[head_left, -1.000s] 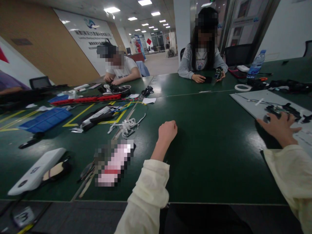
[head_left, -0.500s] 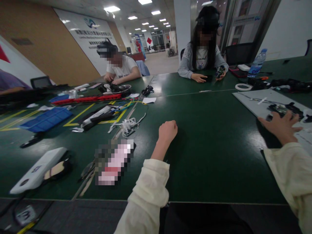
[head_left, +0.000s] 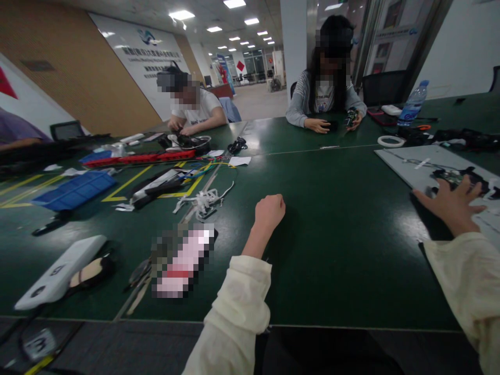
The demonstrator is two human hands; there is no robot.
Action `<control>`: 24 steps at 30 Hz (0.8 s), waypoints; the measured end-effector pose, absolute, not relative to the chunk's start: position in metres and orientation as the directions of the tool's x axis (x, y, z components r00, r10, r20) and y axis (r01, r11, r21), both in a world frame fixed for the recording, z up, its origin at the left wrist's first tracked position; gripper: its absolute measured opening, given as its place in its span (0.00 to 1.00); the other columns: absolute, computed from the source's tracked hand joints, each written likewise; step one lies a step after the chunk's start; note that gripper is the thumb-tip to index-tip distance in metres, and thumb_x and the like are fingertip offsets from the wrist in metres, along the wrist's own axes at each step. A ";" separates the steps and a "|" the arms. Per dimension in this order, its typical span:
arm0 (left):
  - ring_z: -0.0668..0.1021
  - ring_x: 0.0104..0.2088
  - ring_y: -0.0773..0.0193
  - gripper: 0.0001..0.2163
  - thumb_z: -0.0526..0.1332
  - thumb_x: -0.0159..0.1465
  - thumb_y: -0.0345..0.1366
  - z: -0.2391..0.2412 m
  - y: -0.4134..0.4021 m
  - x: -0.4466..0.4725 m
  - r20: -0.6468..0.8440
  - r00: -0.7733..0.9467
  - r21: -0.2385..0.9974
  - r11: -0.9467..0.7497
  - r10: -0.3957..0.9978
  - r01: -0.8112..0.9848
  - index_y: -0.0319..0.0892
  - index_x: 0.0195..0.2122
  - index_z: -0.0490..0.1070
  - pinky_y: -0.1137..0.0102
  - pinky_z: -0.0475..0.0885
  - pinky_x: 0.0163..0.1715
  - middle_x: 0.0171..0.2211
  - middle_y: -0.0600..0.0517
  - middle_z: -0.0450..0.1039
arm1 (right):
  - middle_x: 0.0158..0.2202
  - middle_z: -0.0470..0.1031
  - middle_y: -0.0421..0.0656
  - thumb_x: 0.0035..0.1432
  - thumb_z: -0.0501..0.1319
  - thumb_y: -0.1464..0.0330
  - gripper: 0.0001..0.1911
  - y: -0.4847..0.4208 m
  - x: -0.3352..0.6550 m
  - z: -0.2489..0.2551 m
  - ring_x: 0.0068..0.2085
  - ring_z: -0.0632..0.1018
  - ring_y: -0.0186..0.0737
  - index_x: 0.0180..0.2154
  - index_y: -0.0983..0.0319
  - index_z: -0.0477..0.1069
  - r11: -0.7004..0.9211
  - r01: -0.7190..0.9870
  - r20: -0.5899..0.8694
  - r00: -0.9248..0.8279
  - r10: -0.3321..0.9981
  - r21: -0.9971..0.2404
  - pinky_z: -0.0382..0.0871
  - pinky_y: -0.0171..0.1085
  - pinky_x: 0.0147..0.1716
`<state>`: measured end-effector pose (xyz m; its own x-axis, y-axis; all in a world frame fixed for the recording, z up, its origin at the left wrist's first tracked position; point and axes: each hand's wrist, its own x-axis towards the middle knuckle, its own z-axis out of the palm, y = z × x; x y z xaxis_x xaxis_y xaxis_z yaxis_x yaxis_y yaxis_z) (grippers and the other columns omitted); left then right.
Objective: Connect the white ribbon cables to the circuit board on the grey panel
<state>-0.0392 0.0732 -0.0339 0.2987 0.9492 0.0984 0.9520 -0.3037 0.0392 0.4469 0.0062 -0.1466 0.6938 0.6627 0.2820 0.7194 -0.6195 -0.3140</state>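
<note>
My left hand (head_left: pixel 269 214) rests as a closed fist on the dark green table (head_left: pixel 336 234), and nothing shows sticking out of it. Spread fingers mark my right hand (head_left: pixel 453 205), which is over the near left edge of a grey board (head_left: pixel 398 159). Just beyond those fingers lies a dark device with an exposed circuit board (head_left: pixel 455 178), partly hidden by them. I cannot tell whether the fingertips touch it. To the left of my fist are a bundle of white strips (head_left: pixel 203 203) and a blurred pink phone-like object (head_left: pixel 185 260).
A blue tray (head_left: pixel 74 190), a white device (head_left: pixel 60 271) and a red strip (head_left: pixel 140 159) lie on the left. At the far right stand a water bottle (head_left: pixel 413 104) and a tape roll (head_left: pixel 390 141). Two people wearing headsets sit across, their hands on small items.
My right hand's fingers have spread slightly and shifted a little. My left fist stays in place. The view has tilted very slightly.
</note>
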 end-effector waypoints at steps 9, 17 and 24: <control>0.78 0.37 0.57 0.14 0.48 0.66 0.34 -0.035 0.073 -0.039 0.100 0.293 0.004 -0.295 0.951 0.955 0.41 0.38 0.73 0.66 0.72 0.37 0.36 0.45 0.76 | 0.67 0.34 0.57 0.56 0.40 0.43 0.39 -0.002 0.441 -0.141 0.65 0.41 0.68 0.63 0.57 0.51 -0.581 0.735 0.355 0.678 0.644 -0.351 0.45 0.71 0.51; 0.78 0.37 0.57 0.14 0.48 0.67 0.35 -0.034 0.072 -0.038 0.095 0.291 0.014 -0.293 0.952 0.956 0.41 0.38 0.73 0.67 0.72 0.38 0.36 0.45 0.76 | 0.65 0.40 0.66 0.54 0.38 0.41 0.44 -0.015 0.467 -0.150 0.64 0.42 0.74 0.63 0.63 0.50 -0.720 0.583 0.254 0.812 0.525 -0.377 0.35 0.73 0.52; 0.78 0.36 0.58 0.14 0.48 0.67 0.34 -0.032 0.071 -0.039 0.094 0.306 0.033 -0.311 0.947 0.950 0.41 0.38 0.73 0.68 0.72 0.36 0.36 0.45 0.76 | 0.63 0.47 0.70 0.53 0.39 0.41 0.47 -0.015 0.465 -0.151 0.63 0.49 0.75 0.64 0.65 0.47 -0.721 0.603 0.226 0.798 0.559 -0.341 0.37 0.70 0.54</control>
